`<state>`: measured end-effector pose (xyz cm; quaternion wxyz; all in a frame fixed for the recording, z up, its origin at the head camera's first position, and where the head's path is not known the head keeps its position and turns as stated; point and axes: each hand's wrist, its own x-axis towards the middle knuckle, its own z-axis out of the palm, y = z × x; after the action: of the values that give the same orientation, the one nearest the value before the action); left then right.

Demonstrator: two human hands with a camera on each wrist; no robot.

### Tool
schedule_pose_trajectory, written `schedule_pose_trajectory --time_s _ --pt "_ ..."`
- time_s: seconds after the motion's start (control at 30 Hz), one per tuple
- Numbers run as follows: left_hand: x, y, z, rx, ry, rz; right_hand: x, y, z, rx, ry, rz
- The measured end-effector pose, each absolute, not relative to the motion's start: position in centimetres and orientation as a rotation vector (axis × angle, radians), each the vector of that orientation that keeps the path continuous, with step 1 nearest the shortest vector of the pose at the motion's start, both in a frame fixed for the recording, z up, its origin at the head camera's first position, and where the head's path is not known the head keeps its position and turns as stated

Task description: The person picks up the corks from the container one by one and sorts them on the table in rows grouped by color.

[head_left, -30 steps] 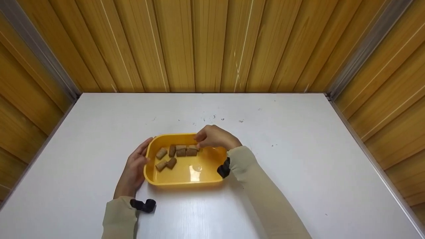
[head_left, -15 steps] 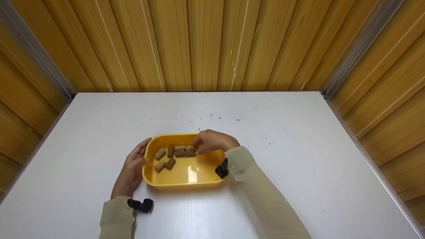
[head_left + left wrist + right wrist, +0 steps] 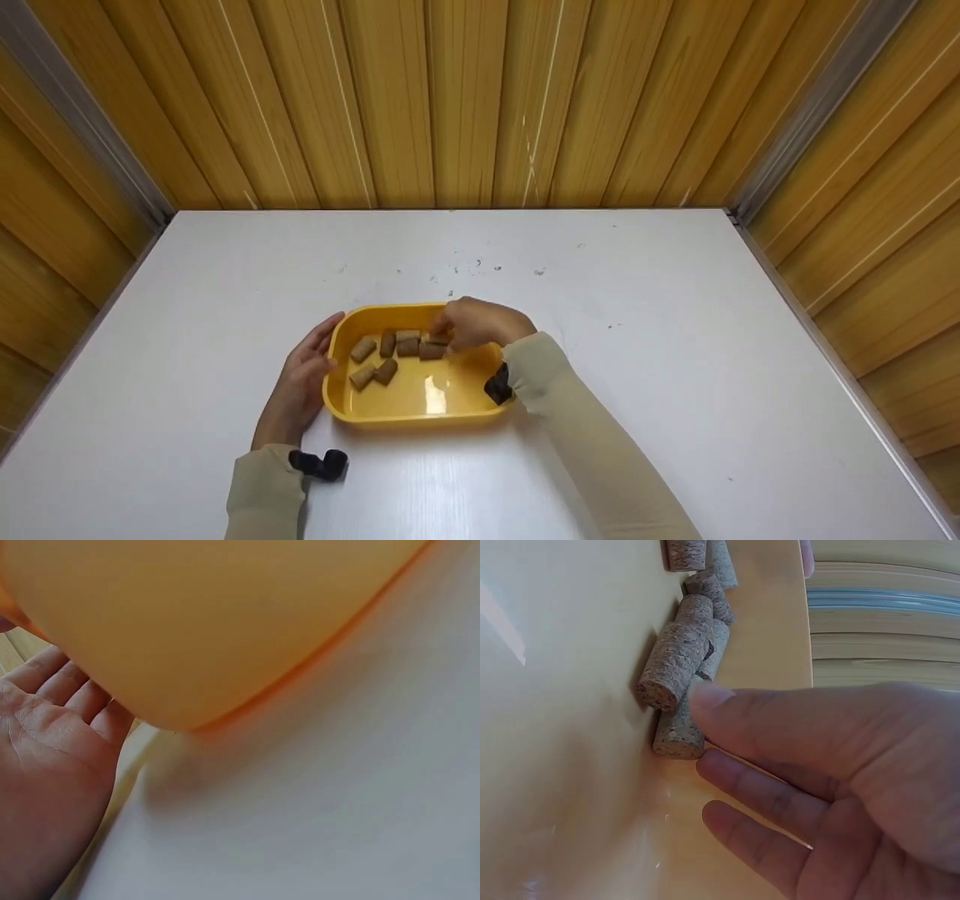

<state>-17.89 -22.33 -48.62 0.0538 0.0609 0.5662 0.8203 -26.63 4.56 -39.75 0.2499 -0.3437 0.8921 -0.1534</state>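
Right hand (image 3: pixel 484 322): fingers pinch cork (image 3: pixel 676 733), more corks (image 3: pixel 696 611) just beyond | left hand (image 3: pixel 298 379): relaxed fingers touch tray (image 3: pixel 397 403), probably steadying it

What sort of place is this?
Probably some kind of work booth: a white table with wood-look panels behind and at both sides, and grey strips running up the corners.

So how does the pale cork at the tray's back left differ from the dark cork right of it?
The pale cork is light tan, the dark cork deeper brown. The pale cork slants; the dark cork runs nearly front to back. Both sit in the yellow tray.
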Motion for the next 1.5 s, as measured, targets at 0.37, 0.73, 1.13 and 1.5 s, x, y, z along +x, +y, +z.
schedule_pose_trajectory --time_s 0.37,0.73,1.13,1.5 --pt "-18.0 -22.4 -48.5 0.165 1.744 2.486 -26.3 4.1 -39.7 -0.92 2.46 -0.378" --pt "-18.2 -21.5 -49.8 0.142 1.68 2.534 -26.1 4.6 -40.7 -0.859 2.485 -0.328" --pt "-18.1 -21.9 -49.1 0.14 1.673 2.52 -26.0 4.5 -41.0 -0.919 2.498 -0.345" --pt "-18.2 -22.3 -49.3 0.148 1.701 2.516 -26.5 4.4 -41.6 -1.059 2.472 -0.411"
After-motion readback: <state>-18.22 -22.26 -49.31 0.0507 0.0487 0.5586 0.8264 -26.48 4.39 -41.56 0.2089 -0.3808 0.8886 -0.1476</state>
